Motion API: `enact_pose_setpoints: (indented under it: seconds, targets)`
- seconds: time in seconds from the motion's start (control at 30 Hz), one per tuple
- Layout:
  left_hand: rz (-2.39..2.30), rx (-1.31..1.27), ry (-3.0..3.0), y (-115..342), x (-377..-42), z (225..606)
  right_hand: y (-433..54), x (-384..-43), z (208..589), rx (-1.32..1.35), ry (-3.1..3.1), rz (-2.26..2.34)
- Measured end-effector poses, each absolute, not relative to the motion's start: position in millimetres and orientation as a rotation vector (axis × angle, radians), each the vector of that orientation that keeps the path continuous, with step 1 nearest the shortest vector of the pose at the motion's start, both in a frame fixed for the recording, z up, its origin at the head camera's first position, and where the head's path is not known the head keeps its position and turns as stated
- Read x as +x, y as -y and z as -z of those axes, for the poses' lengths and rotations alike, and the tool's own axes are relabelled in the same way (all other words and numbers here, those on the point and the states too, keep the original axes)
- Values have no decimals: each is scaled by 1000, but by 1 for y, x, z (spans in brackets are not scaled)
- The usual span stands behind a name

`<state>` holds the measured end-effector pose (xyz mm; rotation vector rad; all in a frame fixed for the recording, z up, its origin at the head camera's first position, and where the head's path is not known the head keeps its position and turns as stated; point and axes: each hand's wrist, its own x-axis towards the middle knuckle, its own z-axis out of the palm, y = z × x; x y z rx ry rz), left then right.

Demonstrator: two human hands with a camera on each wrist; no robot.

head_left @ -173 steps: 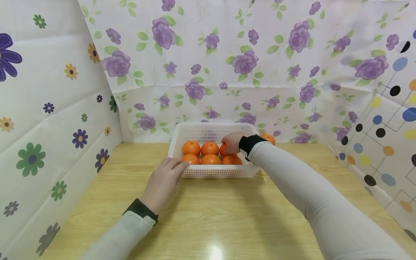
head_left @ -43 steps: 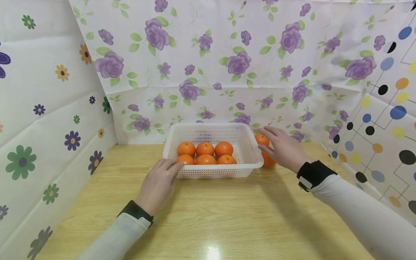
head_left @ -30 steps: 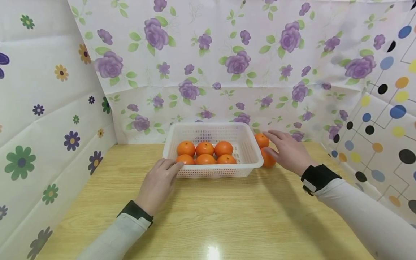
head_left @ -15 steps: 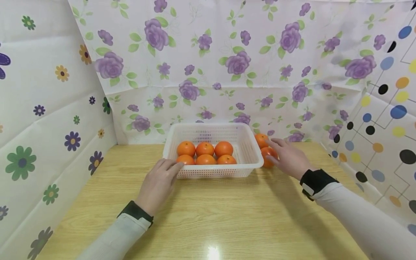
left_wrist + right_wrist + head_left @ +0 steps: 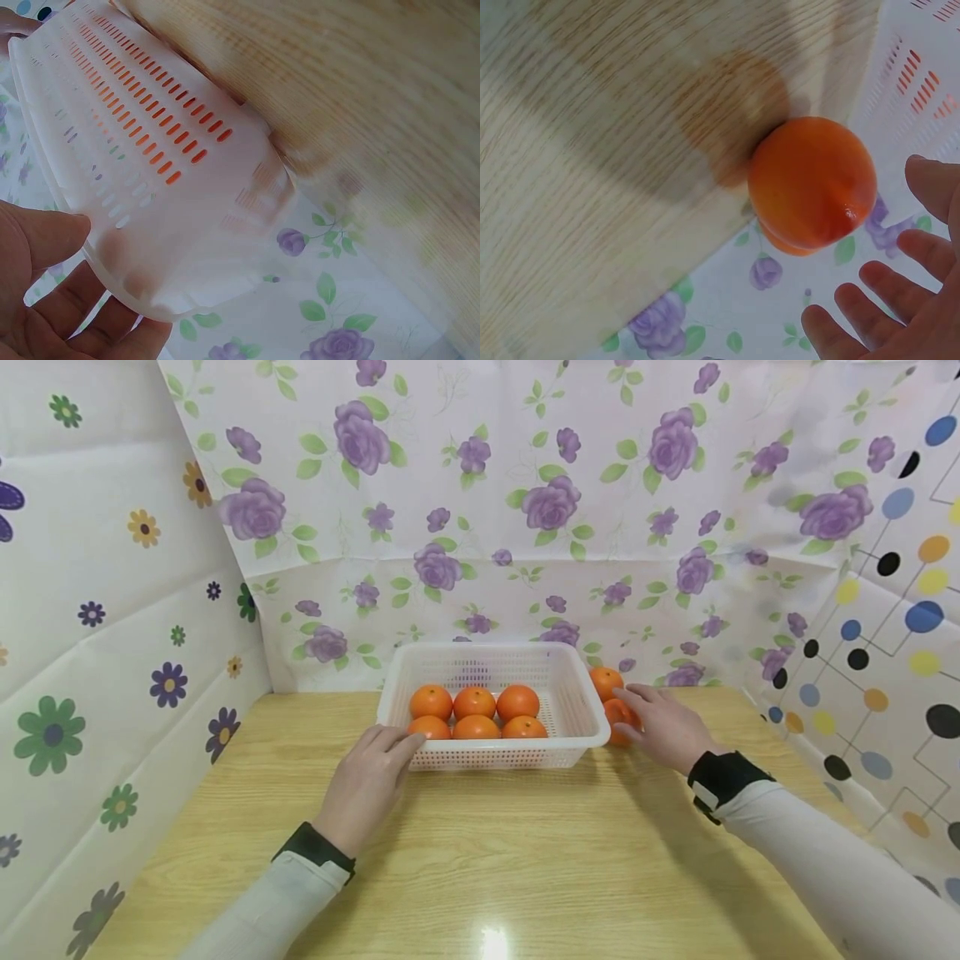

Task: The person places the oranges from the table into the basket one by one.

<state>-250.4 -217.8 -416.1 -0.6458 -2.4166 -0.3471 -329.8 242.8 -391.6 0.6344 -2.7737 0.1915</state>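
A white perforated plastic basket (image 5: 577,718) sits on the table, with several oranges (image 5: 474,703) in two rows toward its left and middle. My left hand (image 5: 367,789) holds its front left corner. In the left wrist view, the thumb lies on one side of the basket rim (image 5: 124,292) and the fingers on the other. To the right of the basket are two loose oranges, a rear one (image 5: 606,682) and a front one (image 5: 619,720). My right hand (image 5: 667,727) is beside the front one, fingers spread; the right wrist view has a gap between this hand and the orange (image 5: 812,182).
The wood-grain table (image 5: 480,852) extends in front of the basket. Behind it hangs a floral cloth (image 5: 495,510). Patterned cloths also stand at the left (image 5: 127,660) and right (image 5: 900,635) sides.
Earlier my right hand was on an orange inside the basket; it has since moved out to the loose oranges at the right and lowered slightly beside the front one. My left hand stays put.
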Motion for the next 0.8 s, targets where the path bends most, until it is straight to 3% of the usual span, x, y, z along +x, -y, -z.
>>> enact_pose_setpoints:
  seconds: [0.8]
  targets:
    - [341,-644,2430,217,-249,415,-241,-349,413,608,2814,-210]
